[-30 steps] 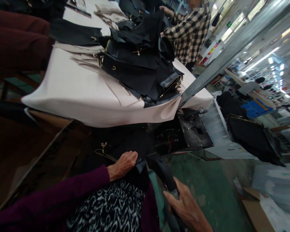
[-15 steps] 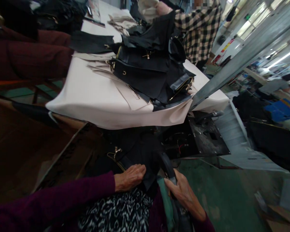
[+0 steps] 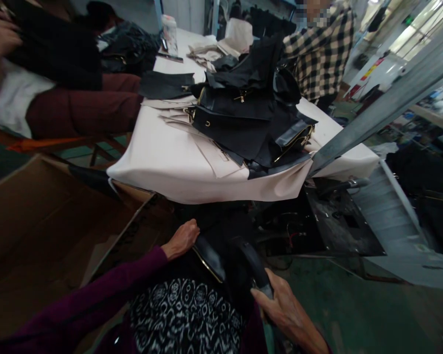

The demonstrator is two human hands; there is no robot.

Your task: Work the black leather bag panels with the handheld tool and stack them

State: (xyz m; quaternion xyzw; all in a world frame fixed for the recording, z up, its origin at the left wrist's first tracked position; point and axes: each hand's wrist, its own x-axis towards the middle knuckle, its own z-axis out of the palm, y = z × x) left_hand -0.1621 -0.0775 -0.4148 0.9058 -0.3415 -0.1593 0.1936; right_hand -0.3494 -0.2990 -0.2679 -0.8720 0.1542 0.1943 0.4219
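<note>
The two hands are apart from each other, both low in front of the body. The left hand (image 3: 183, 239) has its fingers closed on the far left part of a black piece (image 3: 213, 256), and the right hand (image 3: 285, 304) is wrapped around a curved black handle (image 3: 257, 269). Close to the left forearm rises the edge of a cardboard box (image 3: 51, 231), so on this side the room is narrow. To the right of the right hand there is green floor (image 3: 317, 295), and here the arm has wider room. Beyond the hands, the draped front edge of the pale surface (image 3: 162, 157) hangs near, with a black panel (image 3: 345, 221) below its right part. A slanted metal post (image 3: 358, 123) stands at this surface's right front.

The black piece lies in the lap, between the two hands, its gold zipper (image 3: 208, 265) running just beside the left hand. Where its dark cloth meets the handle, I cannot tell. Farther out, a heap of black bag parts (image 3: 239, 130) rests upon the surface, and a co-worker in a checked shirt (image 3: 327, 56) stands behind.
</note>
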